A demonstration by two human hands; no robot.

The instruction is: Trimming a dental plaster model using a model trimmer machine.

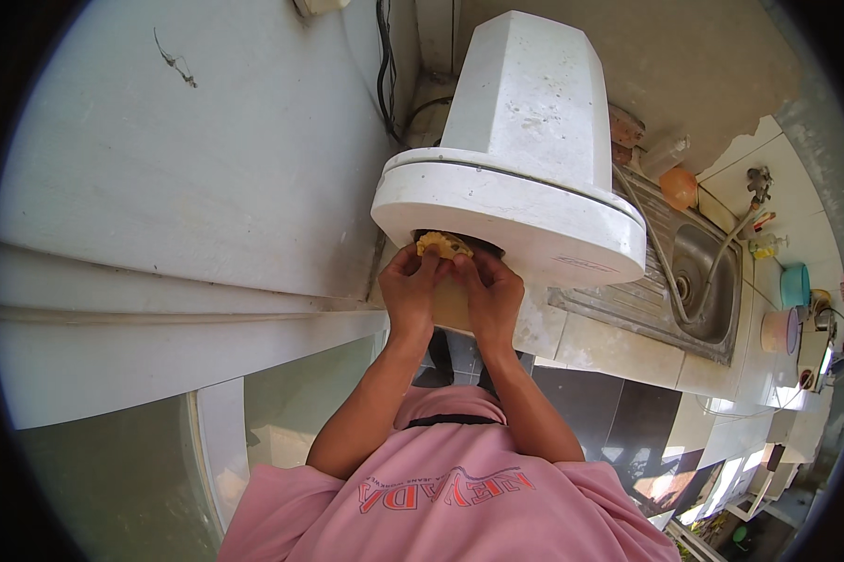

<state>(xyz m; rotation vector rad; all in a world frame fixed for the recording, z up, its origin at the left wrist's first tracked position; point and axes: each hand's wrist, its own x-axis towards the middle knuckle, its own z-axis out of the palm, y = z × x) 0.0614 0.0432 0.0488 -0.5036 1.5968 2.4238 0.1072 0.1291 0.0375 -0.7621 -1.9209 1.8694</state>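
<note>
A big white machine (pixel 525 140) with a tapered housing and a wide round rim stands on the tiled counter. At the dark opening under its rim sits a yellow crumbly lump (pixel 444 245). My left hand (pixel 409 286) and my right hand (pixel 493 298) are raised side by side, fingertips pinching that lump from both sides. Below the fingers a pale yellow mass (pixel 451 304) shows between my palms. My forearms come up from my pink shirt at the bottom.
A steel sink (pixel 708 281) with a hose lies right of the machine, an orange bowl (pixel 679 187) behind it. A teal bowl (pixel 795 284) and small items stand further right. A white wall (pixel 188 178) fills the left, black cables (pixel 384 66) hanging beside the machine.
</note>
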